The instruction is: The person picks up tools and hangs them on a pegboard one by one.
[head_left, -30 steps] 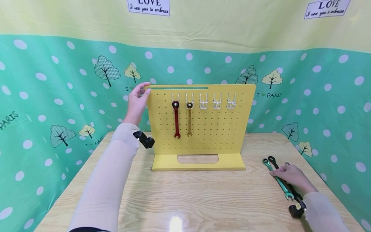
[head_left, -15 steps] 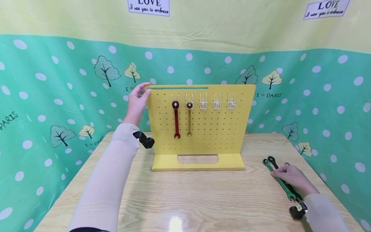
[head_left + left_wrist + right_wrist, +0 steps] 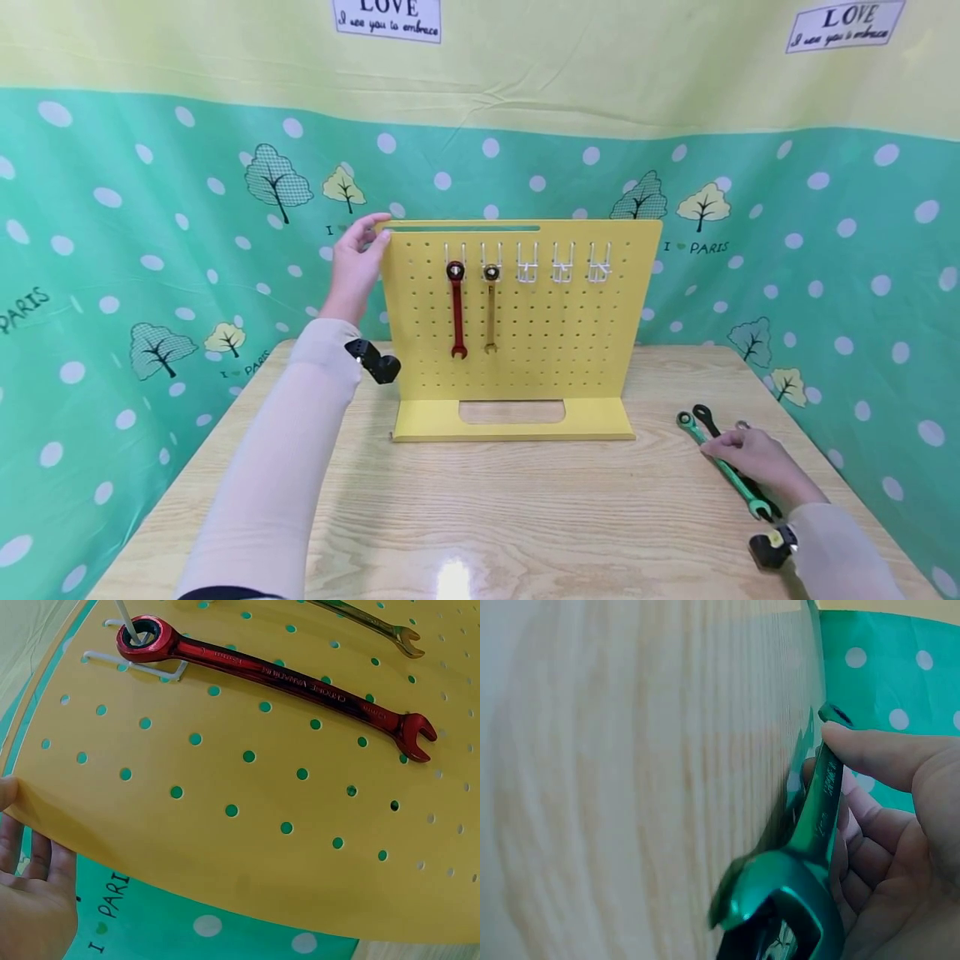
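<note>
At the upper left corner of the yellow pegboard (image 3: 570, 358), my left hand (image 3: 354, 271) grips the edge, thumb on the front and fingers behind. My right hand (image 3: 757, 462) pinches a green combination wrench (image 3: 738, 485) by its shaft at the table's right side. Its open end (image 3: 780, 881) points toward the right wrist camera. A black wrench (image 3: 702, 413) lies beside it, partly covered by the hand. Beyond the knuckles the silver ring end (image 3: 742, 424) of another wrench shows. A red wrench (image 3: 285, 679) and a gold wrench (image 3: 491, 317) hang by their ring ends on the board.
Three white wire hooks, including the rightmost hook (image 3: 598, 265), hold nothing on the board's right half. The board's base (image 3: 427, 423) rests on the wooden table (image 3: 487, 508). A dotted green and yellow curtain (image 3: 525, 158) encloses the back and sides.
The green wrench has turned slightly in the right hand's pinch, its ring end shifting a little left and its open end turning. The left hand stays on the board's corner.
</note>
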Action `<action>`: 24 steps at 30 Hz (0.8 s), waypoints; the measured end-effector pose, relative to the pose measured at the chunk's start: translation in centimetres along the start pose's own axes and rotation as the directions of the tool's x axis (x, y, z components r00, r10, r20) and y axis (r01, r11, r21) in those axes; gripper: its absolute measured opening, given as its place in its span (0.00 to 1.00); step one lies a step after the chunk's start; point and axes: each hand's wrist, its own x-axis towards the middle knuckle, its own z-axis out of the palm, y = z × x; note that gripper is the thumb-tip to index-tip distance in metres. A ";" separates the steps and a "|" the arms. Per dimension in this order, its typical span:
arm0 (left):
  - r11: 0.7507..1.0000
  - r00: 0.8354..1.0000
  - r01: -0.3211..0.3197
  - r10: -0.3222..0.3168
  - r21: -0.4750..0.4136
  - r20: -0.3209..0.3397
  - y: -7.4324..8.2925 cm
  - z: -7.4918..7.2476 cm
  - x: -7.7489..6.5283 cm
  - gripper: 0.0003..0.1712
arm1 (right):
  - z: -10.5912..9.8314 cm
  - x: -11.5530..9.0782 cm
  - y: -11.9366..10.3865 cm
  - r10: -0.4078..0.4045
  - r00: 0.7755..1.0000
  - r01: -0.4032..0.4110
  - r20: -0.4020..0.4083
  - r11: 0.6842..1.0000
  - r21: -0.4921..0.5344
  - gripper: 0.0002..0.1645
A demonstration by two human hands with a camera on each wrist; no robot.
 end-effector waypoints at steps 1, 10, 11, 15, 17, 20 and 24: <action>1.000 1.000 0.000 0.000 0.001 0.002 0.0 0.0 0.0 0.19 | 0.0 0.0 0.1 -0.002 1.000 0.002 -0.002 1.000 0.002 0.33; 1.000 1.000 0.004 -0.004 0.002 0.004 0.1 0.1 -0.1 0.19 | 0.3 0.3 0.5 -0.023 1.000 0.023 -0.017 1.000 0.002 0.33; 1.000 1.000 0.003 -0.003 0.001 0.006 0.1 0.1 -0.1 0.20 | 0.3 0.3 0.5 -0.022 1.000 0.022 -0.017 1.000 -0.001 0.33; 1.000 1.000 0.000 0.000 -0.004 0.007 0.1 0.0 -0.1 0.19 | 0.3 0.4 0.5 -0.023 1.000 0.023 -0.020 1.000 -0.010 0.33; 1.000 1.000 -0.001 0.001 -0.006 0.005 0.1 0.0 -0.1 0.19 | 0.3 0.4 0.5 -0.028 0.999 0.028 -0.018 1.000 -0.009 0.33; 1.000 1.000 -0.002 0.002 -0.007 0.004 0.1 0.0 -0.1 0.19 | 0.3 0.3 0.4 -0.040 0.999 0.039 -0.019 0.999 -0.009 0.33; 1.000 1.000 -0.004 0.004 -0.013 0.007 0.0 0.0 -0.1 0.19 | 0.1 0.2 0.1 -0.029 0.999 0.029 -0.020 1.000 -0.002 0.33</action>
